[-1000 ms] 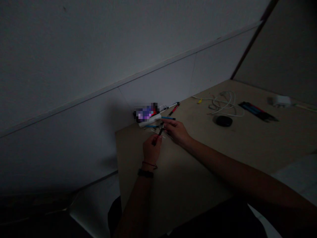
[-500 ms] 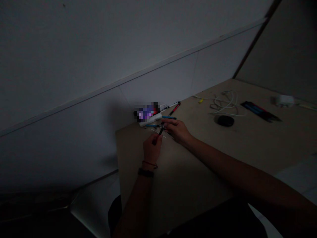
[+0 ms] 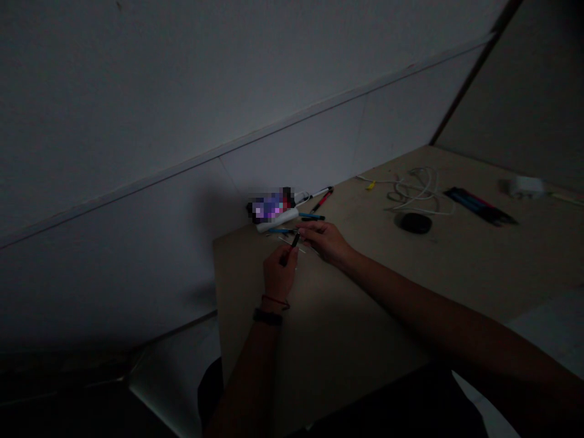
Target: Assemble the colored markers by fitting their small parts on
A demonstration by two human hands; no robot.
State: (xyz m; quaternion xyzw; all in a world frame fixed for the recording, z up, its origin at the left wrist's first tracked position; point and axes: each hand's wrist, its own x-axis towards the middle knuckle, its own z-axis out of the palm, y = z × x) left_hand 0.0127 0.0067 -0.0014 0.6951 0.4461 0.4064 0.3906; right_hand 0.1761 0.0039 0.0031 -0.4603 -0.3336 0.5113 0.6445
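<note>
My left hand [image 3: 279,267] is closed around a dark pen [image 3: 295,239], whose upper end points up and away from me. Close against that end, the fingertips of my right hand [image 3: 327,239] are pinched together. Whether they grip the pen tip or a small part is too dark to tell. Just beyond my fingers lie a blue pen piece [image 3: 279,230] and another blue pen [image 3: 312,216]. Thin white sticks [image 3: 298,248], perhaps refills, rest on the table beneath my hands.
A phone with a lit, blurred screen [image 3: 271,208] leans by the wall behind a white cylinder [image 3: 277,220]. Near it is a red and black pen [image 3: 322,199]. Farther right are a black mouse [image 3: 415,222], a white cable [image 3: 417,198], several dark pens [image 3: 479,205] and a white adapter [image 3: 526,186].
The pen in my left hand has tilted or turned slightly, and my right fingertips have shifted a little left toward its end. The things on the table stay in place.
</note>
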